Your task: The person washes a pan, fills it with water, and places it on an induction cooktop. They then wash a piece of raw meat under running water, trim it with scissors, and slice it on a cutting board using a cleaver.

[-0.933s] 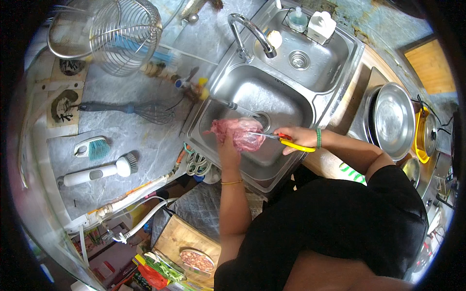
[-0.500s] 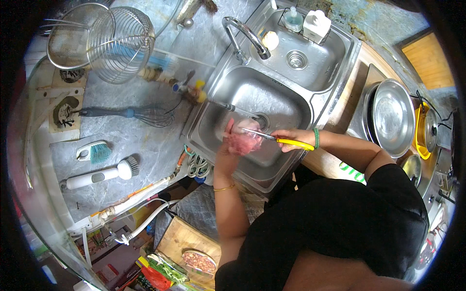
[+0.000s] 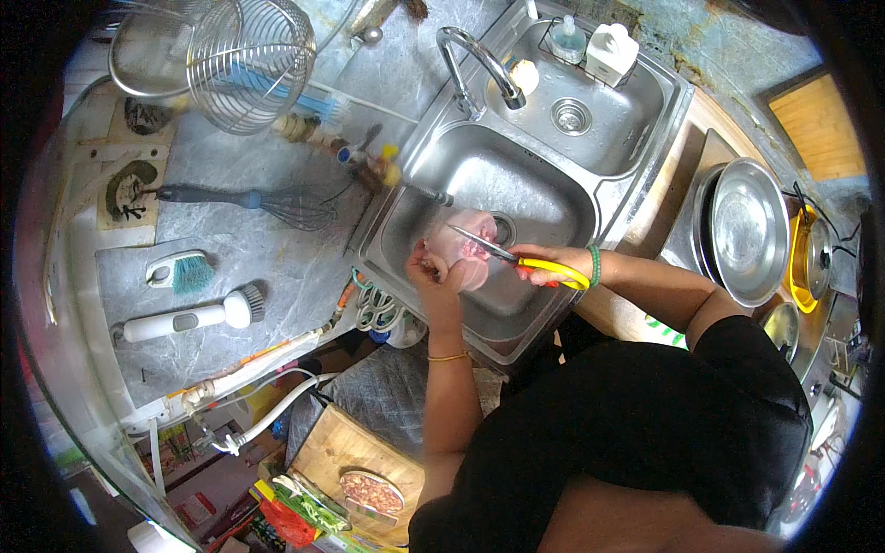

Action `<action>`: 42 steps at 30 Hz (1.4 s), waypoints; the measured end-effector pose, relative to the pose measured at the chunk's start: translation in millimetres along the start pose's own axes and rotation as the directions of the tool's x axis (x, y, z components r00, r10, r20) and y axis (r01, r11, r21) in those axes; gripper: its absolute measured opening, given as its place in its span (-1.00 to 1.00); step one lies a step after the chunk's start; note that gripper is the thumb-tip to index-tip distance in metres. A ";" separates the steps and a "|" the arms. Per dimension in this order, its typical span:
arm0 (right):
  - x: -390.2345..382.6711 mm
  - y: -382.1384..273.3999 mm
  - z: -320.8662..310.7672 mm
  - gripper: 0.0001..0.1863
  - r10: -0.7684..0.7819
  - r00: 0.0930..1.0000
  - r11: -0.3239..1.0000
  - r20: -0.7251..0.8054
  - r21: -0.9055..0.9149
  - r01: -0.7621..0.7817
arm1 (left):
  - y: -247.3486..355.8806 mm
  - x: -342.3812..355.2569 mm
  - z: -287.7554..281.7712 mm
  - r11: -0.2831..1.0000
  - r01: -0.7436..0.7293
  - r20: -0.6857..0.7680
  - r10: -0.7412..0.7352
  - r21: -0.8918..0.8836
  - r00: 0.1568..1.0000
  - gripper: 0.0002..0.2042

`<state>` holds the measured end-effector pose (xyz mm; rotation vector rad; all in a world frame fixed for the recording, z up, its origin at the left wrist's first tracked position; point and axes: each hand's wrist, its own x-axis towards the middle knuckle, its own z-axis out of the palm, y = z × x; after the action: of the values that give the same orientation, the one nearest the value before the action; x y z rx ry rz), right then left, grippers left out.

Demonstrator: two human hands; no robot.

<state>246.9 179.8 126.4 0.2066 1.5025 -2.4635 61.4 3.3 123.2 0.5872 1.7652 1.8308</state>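
Over the larger sink basin [image 3: 558, 189], my left hand [image 3: 436, 276] is closed on the near left edge of a pale pink piece of raw meat [image 3: 454, 247]. My right hand [image 3: 542, 261], with a green beaded bracelet at the wrist, grips scissors [image 3: 573, 275] with yellow handles. Their metal blades point up and left and lie across the meat, beside a redder patch. How far the blades are parted is too small to tell. The meat partly covers the drain behind it.
A curved faucet [image 3: 479, 63] rises between the basins. On the left counter lie a whisk [image 3: 267, 203], a teal-bristled brush [image 3: 189, 272] and a white-handled brush [image 3: 189, 318]. Metal pans [image 3: 749, 230] stand at the right. A wooden cutting board [image 3: 343, 441] with a plate of chopped food is lower left.
The meat has been turned and spread, showing a paler, wider side. My left fingers have shifted to its near left edge. The scissor blades now slant more steeply across it.
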 end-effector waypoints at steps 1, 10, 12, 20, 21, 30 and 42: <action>0.8 1.2 1.6 -0.24 -0.021 1.000 0.999 0.005 0.041 0.021 | 0.7 -1.5 1.6 0.995 -0.023 -0.024 0.021 -0.092 0.999 -0.41; 10.2 5.9 11.0 -0.26 -0.041 0.999 0.998 0.004 -0.051 0.041 | 20.3 -4.9 3.7 0.868 0.267 0.070 -0.262 -0.418 0.962 -0.49; 8.1 0.1 3.9 -0.18 -0.042 0.999 0.960 0.000 -0.278 0.040 | 37.5 6.4 -8.8 0.927 0.308 0.160 -0.277 -0.216 0.947 -0.57; 2.0 -3.0 -3.0 -0.12 0.118 0.991 0.916 0.056 -0.392 -0.087 | 105.1 38.5 -44.6 0.726 0.315 0.271 -0.566 0.611 0.779 -0.62; 0.7 -2.0 -0.9 -0.11 0.108 0.990 0.934 0.096 -0.351 -0.068 | 101.4 41.7 -45.3 0.817 0.421 0.280 -0.543 0.393 0.792 -0.63; 25.6 23.8 12.9 -0.40 -0.067 0.986 0.980 0.150 0.194 0.037 | -2.8 32.0 -27.1 0.731 0.290 0.073 -0.314 -0.618 0.947 -0.47; 17.1 -137.0 61.5 -0.52 -0.213 0.976 0.067 -0.041 -0.997 -0.027 | -100.8 19.7 -52.5 0.747 0.443 0.047 -0.486 -0.495 0.873 -0.77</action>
<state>192.3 182.8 267.3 0.0261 2.9559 -0.8101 20.2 -23.5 18.9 -0.1364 1.2480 1.8406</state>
